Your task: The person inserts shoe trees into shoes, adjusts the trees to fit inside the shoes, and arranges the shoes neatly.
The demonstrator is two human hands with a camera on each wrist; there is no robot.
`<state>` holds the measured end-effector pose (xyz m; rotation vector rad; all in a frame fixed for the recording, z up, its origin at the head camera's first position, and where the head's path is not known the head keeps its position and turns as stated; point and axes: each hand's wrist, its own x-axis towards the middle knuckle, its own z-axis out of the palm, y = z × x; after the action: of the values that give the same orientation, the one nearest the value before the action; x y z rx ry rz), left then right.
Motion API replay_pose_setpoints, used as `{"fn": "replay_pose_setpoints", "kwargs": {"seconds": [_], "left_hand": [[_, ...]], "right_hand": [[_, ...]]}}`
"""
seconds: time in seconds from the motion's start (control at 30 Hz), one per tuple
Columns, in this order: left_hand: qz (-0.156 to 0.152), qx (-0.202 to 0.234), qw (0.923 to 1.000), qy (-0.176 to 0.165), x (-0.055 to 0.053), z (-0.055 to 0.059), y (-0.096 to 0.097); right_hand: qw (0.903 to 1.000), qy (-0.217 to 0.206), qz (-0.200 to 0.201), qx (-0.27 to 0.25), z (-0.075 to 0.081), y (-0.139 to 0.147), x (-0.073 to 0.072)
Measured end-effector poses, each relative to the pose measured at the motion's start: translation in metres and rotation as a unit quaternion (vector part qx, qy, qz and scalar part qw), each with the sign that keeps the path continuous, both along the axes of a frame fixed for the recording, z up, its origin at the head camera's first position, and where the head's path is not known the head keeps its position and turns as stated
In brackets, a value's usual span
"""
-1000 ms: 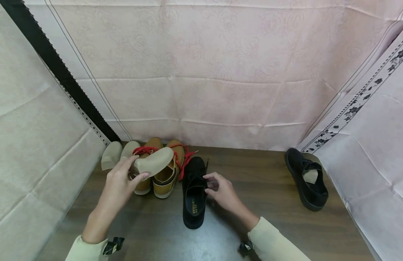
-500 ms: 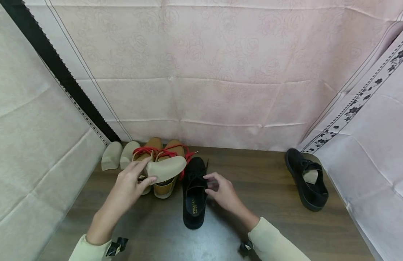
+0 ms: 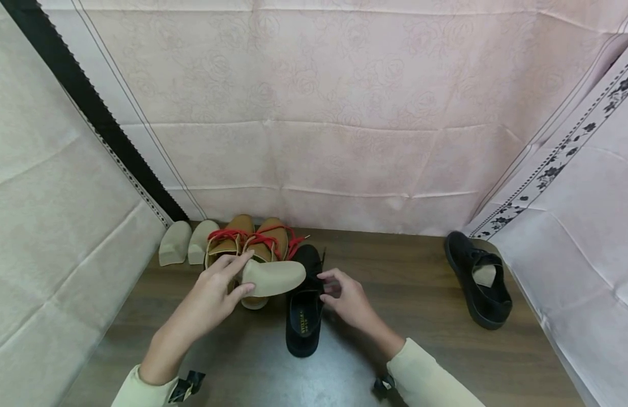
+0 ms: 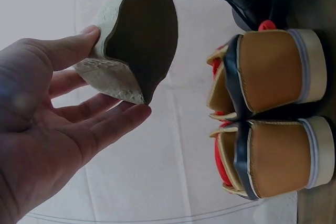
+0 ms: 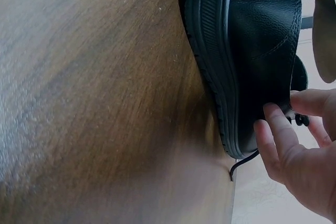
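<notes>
Possibly, if lowered crosswise, the pale insert (image 3: pixel 275 278) pinched by the left hand (image 3: pixel 212 297) could be snagged on the black shoe (image 3: pixel 302 341) gripped at its side by the right hand (image 3: pixel 346 302).

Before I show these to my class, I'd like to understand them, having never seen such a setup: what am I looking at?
No machine here: a person works bare-handed. The wide view is from a head camera looking down; the close ones, from each wrist. The left grip holds a pale insert in the air; the right grip touches the side of a black shoe. On the brown surface are tan shoes with red laces, two more pale pieces to their left, and, far right, another black shoe with something pale inside.
</notes>
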<state>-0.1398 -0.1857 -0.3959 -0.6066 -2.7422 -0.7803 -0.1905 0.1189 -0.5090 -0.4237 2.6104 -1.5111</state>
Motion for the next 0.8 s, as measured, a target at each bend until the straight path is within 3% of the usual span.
{"fn": "replay_pose_setpoints", "kwargs": {"seconds": [0.27, 0.57, 0.8], "left_hand": [[-0.022, -0.029, 0.9991, -0.020, 0.005, 0.005, 0.009], [-0.042, -0.033, 0.9981, -0.031, 0.007, 0.005, 0.018], [-0.049, -0.033, 0.9965, -0.060, 0.008, 0.004, 0.024]], "right_hand": [[1.0000, 0.001, 0.007, -0.004, 0.002, 0.000, 0.001], [1.0000, 0.002, 0.001, -0.003, 0.002, 0.000, 0.001], [1.0000, -0.001, 0.004, -0.003, 0.003, 0.000, 0.001]]}}
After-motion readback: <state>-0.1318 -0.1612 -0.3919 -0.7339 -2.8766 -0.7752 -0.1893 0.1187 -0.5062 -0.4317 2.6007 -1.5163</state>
